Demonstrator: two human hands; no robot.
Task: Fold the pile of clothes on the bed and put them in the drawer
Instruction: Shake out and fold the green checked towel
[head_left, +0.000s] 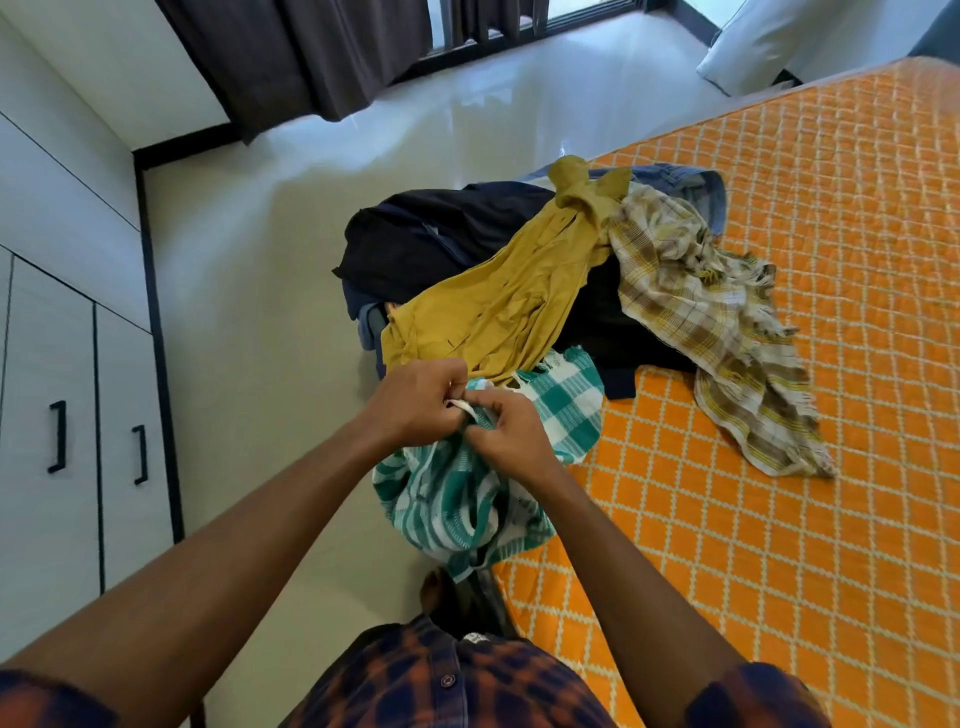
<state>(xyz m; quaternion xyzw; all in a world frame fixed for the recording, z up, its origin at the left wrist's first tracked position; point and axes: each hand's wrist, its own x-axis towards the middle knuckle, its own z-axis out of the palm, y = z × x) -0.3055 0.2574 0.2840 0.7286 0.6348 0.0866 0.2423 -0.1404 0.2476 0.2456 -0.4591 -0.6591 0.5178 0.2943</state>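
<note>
Right now you are pinching one edge of the green checked cloth (519, 441) with both left hand (418, 402) and right hand (511, 434), near the bed (779, 519) edge; it looks light and limp, so take hold at its corners.

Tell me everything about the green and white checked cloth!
The green-and-white checked cloth looks like thin woven cotton with a fringed edge. It is crumpled and unfolded, hanging partly off the side of the orange bedspread. The left hand and right hand pinch one white edge together. Its far end touches the mustard shirt.
</note>
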